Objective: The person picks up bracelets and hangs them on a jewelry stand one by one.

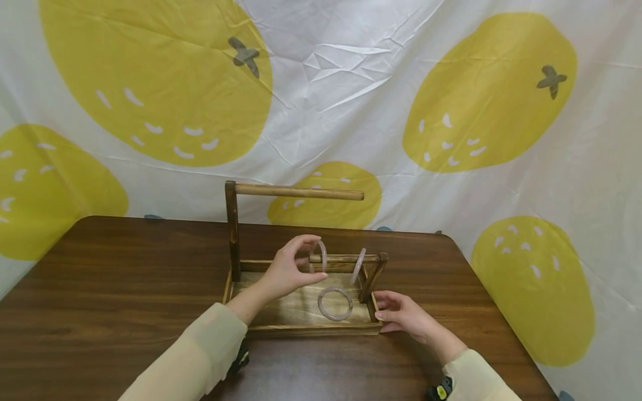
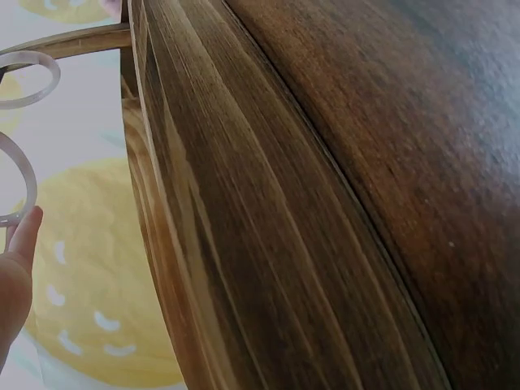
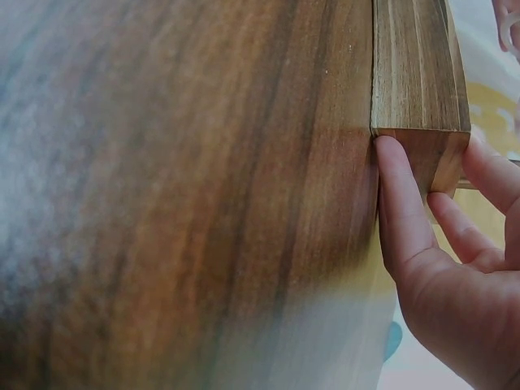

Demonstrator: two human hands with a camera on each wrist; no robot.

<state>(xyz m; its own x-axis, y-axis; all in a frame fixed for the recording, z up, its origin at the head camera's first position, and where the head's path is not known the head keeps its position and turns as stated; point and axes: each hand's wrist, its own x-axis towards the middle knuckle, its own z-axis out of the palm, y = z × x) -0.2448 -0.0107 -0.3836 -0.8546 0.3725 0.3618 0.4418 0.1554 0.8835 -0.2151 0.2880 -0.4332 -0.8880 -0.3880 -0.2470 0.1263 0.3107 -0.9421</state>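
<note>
My left hand (image 1: 287,271) pinches a pale translucent bangle (image 1: 324,257) between thumb and fingertips. That bangle stands upright around the free end of the lower bar (image 1: 342,259) of a brown wooden bangle stand (image 1: 316,329). Farther right, a second bangle (image 1: 358,267) hangs on the same bar, close to its post. A third bangle (image 1: 335,318) lies in the stand's shallow tray. At the tray's right end, my right hand (image 1: 408,319) grips the corner, thumb at the rim. In the right wrist view, its fingers (image 3: 402,191) touch the end wall (image 3: 418,150).
The stand's taller post (image 1: 233,228) rises at the left and carries a long upper bar (image 1: 301,191) with a free right end. Beneath is a dark wooden table (image 1: 125,289). A white cloth (image 1: 331,111) with yellow fruit prints hangs behind it.
</note>
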